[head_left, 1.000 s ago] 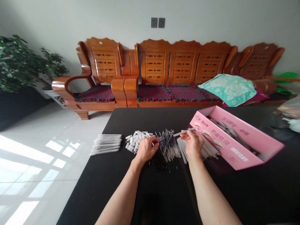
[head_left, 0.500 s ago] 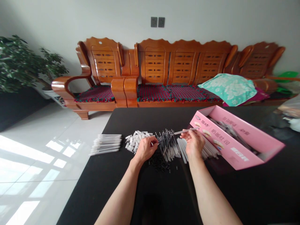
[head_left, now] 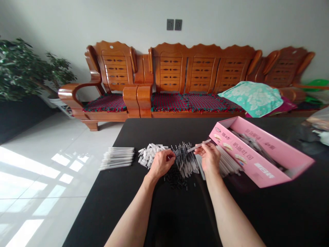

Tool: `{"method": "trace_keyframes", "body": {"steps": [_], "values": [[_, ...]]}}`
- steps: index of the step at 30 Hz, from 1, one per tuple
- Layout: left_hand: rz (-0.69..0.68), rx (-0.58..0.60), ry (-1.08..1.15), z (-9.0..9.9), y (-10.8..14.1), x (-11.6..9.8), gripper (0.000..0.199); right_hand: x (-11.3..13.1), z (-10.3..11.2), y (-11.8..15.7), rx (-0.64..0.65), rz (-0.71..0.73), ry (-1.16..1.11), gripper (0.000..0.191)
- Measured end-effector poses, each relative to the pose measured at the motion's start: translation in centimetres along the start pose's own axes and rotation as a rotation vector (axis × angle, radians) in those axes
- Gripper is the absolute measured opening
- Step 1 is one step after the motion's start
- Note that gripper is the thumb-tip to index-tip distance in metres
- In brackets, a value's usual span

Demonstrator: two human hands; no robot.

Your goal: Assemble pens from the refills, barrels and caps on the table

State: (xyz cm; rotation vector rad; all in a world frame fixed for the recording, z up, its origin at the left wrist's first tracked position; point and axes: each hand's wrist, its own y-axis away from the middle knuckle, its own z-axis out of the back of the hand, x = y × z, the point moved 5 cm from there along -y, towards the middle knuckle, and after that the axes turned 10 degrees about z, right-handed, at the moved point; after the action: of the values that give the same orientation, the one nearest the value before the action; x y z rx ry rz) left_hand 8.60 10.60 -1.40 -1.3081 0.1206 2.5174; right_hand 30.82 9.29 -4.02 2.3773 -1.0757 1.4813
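Note:
My left hand (head_left: 162, 162) pinches a thin dark pen refill (head_left: 179, 155) by one end, above the table. In my right hand (head_left: 210, 157) is a whitish pen barrel (head_left: 199, 145), its near end close to the refill's tip; whether they touch cannot be made out. Under and between the hands lies a pile of refills (head_left: 189, 166). White caps (head_left: 149, 154) are heaped beside my left hand, with small black pieces (head_left: 175, 179) below. More pale barrels (head_left: 228, 164) lie right of my right hand. Assembled-looking pens (head_left: 118, 157) form a row at the left.
A pink box (head_left: 246, 154) holding dark and pale items stands at the right of the black table (head_left: 123, 206). Behind the table is a wooden bench (head_left: 200, 68) with a turquoise cloth (head_left: 254, 97). Plastic bags (head_left: 321, 127) lie at the far right.
The barrel in my right hand has shifted left and tilted, its near end lower and closer to my left hand. My left hand has barely moved.

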Motion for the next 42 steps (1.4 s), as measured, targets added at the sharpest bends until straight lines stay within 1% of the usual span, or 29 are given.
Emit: {"method": "trace_keyframes", "body": {"steps": [2, 4, 8, 11, 14, 16, 20, 26, 30, 34, 37, 38, 40, 42], "values": [[0.003, 0.02, 0.071, -0.3, 0.1, -0.1, 0.015, -0.4, -0.4, 0.4, 0.053, -0.028, 0.002, 0.024], [0.022, 0.067, 0.181, -1.0, 0.1, 0.0, 0.016, -0.8, -0.9, 0.8, 0.114, -0.069, 0.002, 0.023], [0.095, 0.17, 0.506, -2.6, 0.0, 0.5, 0.014, -1.4, -1.4, 1.3, 0.191, -0.156, -0.009, 0.021], [0.118, 0.195, 0.731, -3.2, -0.3, 0.9, 0.023, -1.5, -1.5, 1.4, 0.221, -0.216, -0.026, 0.02], [0.114, 0.211, 0.815, -3.5, -0.5, 1.2, 0.031, -1.7, -1.7, 1.6, 0.252, -0.286, -0.054, 0.02], [0.102, 0.209, 0.806, -3.6, -0.5, 1.2, 0.035, -1.8, -1.8, 1.7, 0.269, -0.333, -0.074, 0.02], [0.09, 0.165, 0.678, -3.6, -0.3, 1.1, 0.038, -2.1, -1.7, 1.9, 0.279, -0.395, -0.09, 0.019], [0.041, 0.157, 0.581, -3.5, 0.3, 0.2, 0.035, -2.7, -1.2, 1.8, 0.248, -0.419, -0.084, 0.015], [0.031, 0.13, 0.516, -3.4, 0.3, 0.3, 0.035, -2.8, -1.2, 1.8, 0.257, -0.437, -0.094, 0.014], [0.047, 0.147, 0.578, -3.1, 0.0, 0.8, 0.037, -2.6, -1.2, 1.7, 0.205, -0.418, -0.115, 0.011], [0.066, 0.105, 0.611, -2.2, -0.3, 1.1, 0.036, -2.5, -1.0, 1.5, 0.162, -0.399, -0.153, 0.009], [0.075, 0.083, 0.578, -1.9, -0.3, 1.1, 0.033, -2.5, -0.9, 1.4, 0.149, -0.389, -0.169, 0.008], [0.058, 0.052, 0.432, -1.5, 0.0, 0.5, 0.024, -2.5, -0.6, 1.1, 0.123, -0.361, -0.202, 0.008], [-0.041, 0.077, 0.246, -1.6, 0.6, -0.8, 0.015, -2.5, -0.3, 0.7, 0.101, -0.332, -0.231, 0.008]]}}
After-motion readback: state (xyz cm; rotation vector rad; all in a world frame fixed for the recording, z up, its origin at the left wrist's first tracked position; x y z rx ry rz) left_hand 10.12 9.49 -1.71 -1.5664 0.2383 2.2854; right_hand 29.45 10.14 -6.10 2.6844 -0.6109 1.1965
